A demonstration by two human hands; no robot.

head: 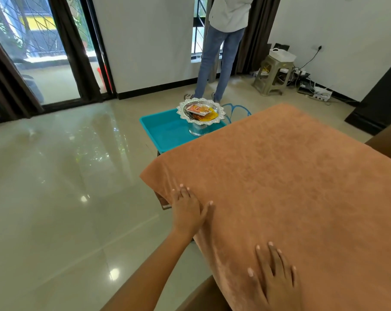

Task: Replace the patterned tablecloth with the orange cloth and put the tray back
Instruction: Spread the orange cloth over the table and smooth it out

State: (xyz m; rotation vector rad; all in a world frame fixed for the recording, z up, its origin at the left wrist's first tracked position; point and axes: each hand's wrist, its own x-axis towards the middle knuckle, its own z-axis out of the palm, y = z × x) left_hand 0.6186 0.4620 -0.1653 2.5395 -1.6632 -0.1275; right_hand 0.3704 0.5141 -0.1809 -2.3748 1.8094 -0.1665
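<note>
The orange cloth [291, 182] lies spread over the table and hangs over its left and near edges. My left hand [186, 208] rests flat on the cloth at the left edge, fingers apart. Flat on the cloth near the front edge is my right hand [274, 277], fingers spread. Beyond the table's far left corner a teal tray [165, 131] sits low, and a silver pedestal bowl [200, 114] with packets and orange items stands on it. No patterned tablecloth is in view.
A person in jeans [217, 61] stands by the window behind the tray. A plastic stool [272, 75] and tangled cables [313, 86] are at the back right wall. Dark furniture [380, 104] stands at the right. Glossy tiled floor [66, 176] stretches to the left.
</note>
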